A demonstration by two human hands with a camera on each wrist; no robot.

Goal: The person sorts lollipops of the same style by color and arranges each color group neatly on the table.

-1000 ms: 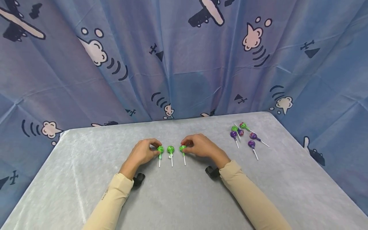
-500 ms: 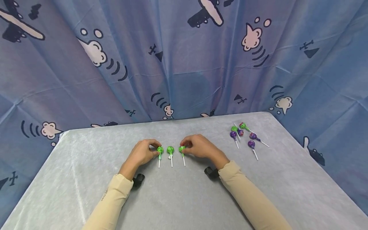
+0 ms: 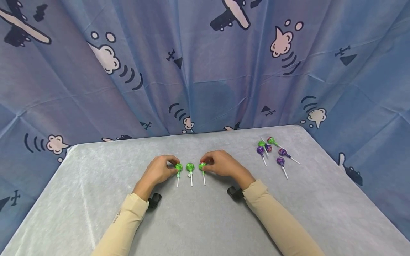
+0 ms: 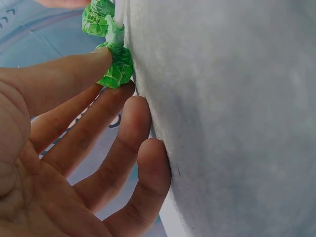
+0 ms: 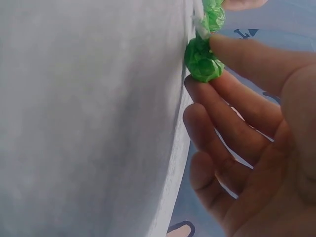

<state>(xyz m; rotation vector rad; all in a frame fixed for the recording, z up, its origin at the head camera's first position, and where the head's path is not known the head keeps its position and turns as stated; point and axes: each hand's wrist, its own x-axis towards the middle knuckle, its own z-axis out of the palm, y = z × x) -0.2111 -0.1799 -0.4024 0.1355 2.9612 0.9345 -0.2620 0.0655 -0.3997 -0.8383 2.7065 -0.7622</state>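
Note:
Three lollipops in green wrappers lie in a row on the grey-white table, their white sticks toward the person. My left hand [image 3: 160,168] pinches the head of the left lollipop [image 3: 178,167] between thumb and fingers; the left wrist view shows the thumb on its crinkled wrapper [image 4: 117,69]. At the other end, my right hand [image 3: 221,163] pinches the right lollipop [image 3: 202,166] by its head, seen close up as a green ball [image 5: 202,61] in the right wrist view. Between the hands lies the middle lollipop [image 3: 190,166], touched by neither.
Toward the table's back right corner lies a loose group of several lollipops, among them a purple one [image 3: 280,161] nearest the person and a green one [image 3: 271,140] at the back. A blue patterned curtain [image 3: 205,71] hangs behind the table [image 3: 192,224].
My right hand has shifted slightly left with the right lollipop, bringing it a little closer to the middle one. The left hand keeps its grip in place.

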